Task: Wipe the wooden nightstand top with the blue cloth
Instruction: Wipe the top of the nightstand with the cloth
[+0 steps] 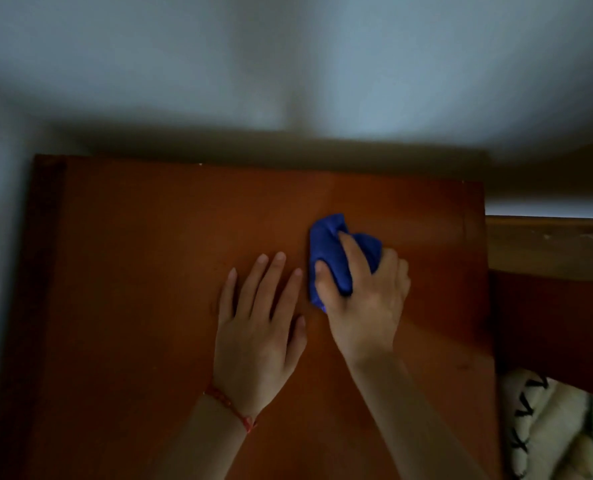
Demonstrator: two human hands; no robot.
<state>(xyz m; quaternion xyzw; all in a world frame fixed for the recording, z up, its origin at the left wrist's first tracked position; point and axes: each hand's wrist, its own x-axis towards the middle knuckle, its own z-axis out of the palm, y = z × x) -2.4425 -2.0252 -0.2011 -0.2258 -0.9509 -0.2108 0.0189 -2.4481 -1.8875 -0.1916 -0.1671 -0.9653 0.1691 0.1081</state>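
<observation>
Mid-wipe | right hand (364, 299) clutching bunched blue cloth (329, 251) on nightstand top (132, 254) | left hand (257, 327) flat, fingers spread | next: sweep toward bare left side

Right hand (364, 292) presses blue cloth (329, 251) onto nightstand top (132, 271).

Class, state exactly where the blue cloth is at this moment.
The blue cloth lies bunched under the right hand on the nightstand top, right of centre, beside the flat left hand.
</observation>
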